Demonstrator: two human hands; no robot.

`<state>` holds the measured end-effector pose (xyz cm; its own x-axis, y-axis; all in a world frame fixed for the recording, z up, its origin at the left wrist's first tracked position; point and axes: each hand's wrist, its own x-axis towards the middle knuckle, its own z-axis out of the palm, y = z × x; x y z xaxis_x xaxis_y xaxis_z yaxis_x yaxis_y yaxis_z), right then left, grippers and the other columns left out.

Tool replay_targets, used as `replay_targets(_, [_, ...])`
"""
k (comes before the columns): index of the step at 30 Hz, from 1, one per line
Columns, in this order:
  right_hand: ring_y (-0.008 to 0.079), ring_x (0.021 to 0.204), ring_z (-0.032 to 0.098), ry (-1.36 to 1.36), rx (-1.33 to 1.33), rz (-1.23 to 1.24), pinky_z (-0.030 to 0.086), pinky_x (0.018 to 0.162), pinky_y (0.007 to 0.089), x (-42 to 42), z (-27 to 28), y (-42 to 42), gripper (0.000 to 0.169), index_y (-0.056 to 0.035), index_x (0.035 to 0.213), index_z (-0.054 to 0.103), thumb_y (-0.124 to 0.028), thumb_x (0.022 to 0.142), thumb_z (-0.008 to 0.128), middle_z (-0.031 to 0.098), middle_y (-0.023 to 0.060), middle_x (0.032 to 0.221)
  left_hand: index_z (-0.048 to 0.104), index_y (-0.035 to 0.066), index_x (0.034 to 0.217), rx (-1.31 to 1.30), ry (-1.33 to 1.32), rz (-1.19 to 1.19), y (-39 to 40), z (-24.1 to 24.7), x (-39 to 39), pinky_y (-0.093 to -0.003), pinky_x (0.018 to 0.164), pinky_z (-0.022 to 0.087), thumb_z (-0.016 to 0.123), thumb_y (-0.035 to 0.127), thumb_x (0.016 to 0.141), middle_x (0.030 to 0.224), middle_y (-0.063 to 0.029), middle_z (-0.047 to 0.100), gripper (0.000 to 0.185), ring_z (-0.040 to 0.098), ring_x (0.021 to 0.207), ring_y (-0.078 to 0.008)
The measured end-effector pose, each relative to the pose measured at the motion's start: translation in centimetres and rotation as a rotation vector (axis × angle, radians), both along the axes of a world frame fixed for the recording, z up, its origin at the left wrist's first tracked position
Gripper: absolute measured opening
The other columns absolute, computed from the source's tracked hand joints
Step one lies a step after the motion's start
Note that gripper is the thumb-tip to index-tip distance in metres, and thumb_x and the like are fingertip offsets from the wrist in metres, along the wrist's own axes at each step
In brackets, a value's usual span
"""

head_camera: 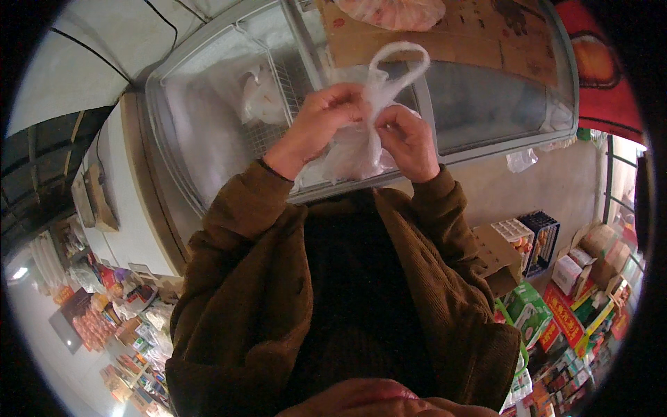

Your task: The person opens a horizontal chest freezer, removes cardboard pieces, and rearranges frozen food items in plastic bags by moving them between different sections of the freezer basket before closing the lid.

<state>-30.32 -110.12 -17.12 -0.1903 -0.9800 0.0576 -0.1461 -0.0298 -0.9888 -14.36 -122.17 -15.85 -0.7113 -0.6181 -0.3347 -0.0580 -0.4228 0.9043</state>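
A thin translucent white plastic bag hangs between my hands over the front rim of a glass-topped chest freezer. Its neck is bunched, and a handle loop sticks up above my fingers. My left hand pinches the neck from the left. On the right, my right hand grips the bag's gathered plastic between thumb and fingers. What the bag holds cannot be made out. Inside the freezer, another tied white bag lies by a wire basket.
Flattened cardboard covers part of the freezer top, with a bag of pinkish food on it. To the right stand an open cardboard box, a dark blue crate and a green carton. Stocked goods fill the lower left.
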Motion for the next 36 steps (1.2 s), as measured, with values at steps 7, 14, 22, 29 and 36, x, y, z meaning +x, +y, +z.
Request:
replay_targets(7, [0.0112, 0.085, 0.057, -0.051, 0.020, -0.047, 0.047, 0.079, 0.0261, -0.3, 0.2, 0.5, 0.012, -0.0007, 0.095, 0.058, 0.001, 0.084, 0.061, 0.060, 0.0043, 0.090, 0.063, 0.006, 0.100, 0.275, 0.176, 0.178, 0.9, 0.6, -0.8, -0.0293, 0.076, 0.050, 0.059, 0.013, 0.096, 0.096, -0.0024, 0.065, 0.009, 0.061, 0.089, -0.0141])
replay_targets(14, [0.0150, 0.085, 0.057, -0.097, -0.004, 0.018, 0.047, 0.080, 0.0284, -0.2, 0.8, 0.0, 0.013, -0.0015, 0.091, 0.057, -0.003, 0.079, 0.061, 0.058, 0.0049, 0.089, 0.059, 0.008, 0.109, 0.482, 0.329, 0.148, 0.2, -0.7, -0.8, -0.0312, 0.075, 0.051, 0.053, 0.018, 0.100, 0.099, -0.0049, 0.066, 0.015, 0.063, 0.087, -0.0169])
replay_targets(22, [0.0203, 0.082, 0.062, 0.157, -0.175, 0.100, 0.051, 0.075, 0.0294, -0.5, 0.5, -0.7, 0.015, -0.0023, 0.087, 0.056, -0.001, 0.074, 0.065, 0.061, 0.0084, 0.089, 0.061, 0.006, 0.105, 0.604, 0.275, 0.348, 0.0, -0.6, -0.8, -0.0377, 0.081, 0.052, 0.052, 0.019, 0.099, 0.095, -0.0086, 0.066, 0.017, 0.064, 0.089, -0.0230])
replay_targets(29, [0.0244, 0.082, 0.062, 0.213, -0.239, -0.017, 0.051, 0.074, 0.0321, 0.1, -0.1, -0.4, 0.016, -0.0023, 0.087, 0.057, 0.001, 0.073, 0.066, 0.062, 0.0093, 0.089, 0.062, 0.003, 0.101, 0.814, 0.490, 0.205, -0.6, -2.1, -0.1, -0.0314, 0.075, 0.052, 0.052, 0.019, 0.099, 0.094, -0.0094, 0.065, 0.019, 0.063, 0.086, -0.0214])
replay_targets(36, [0.0303, 0.084, 0.062, 0.376, -0.245, -0.145, 0.051, 0.074, 0.0345, 0.8, 1.1, -0.3, 0.015, -0.0027, 0.085, 0.060, 0.005, 0.073, 0.065, 0.062, 0.0117, 0.088, 0.061, 0.004, 0.100, 0.762, 0.342, 0.306, 0.7, -0.2, -0.9, -0.0259, 0.069, 0.049, 0.050, 0.022, 0.101, 0.094, -0.0086, 0.064, 0.021, 0.059, 0.081, -0.0166])
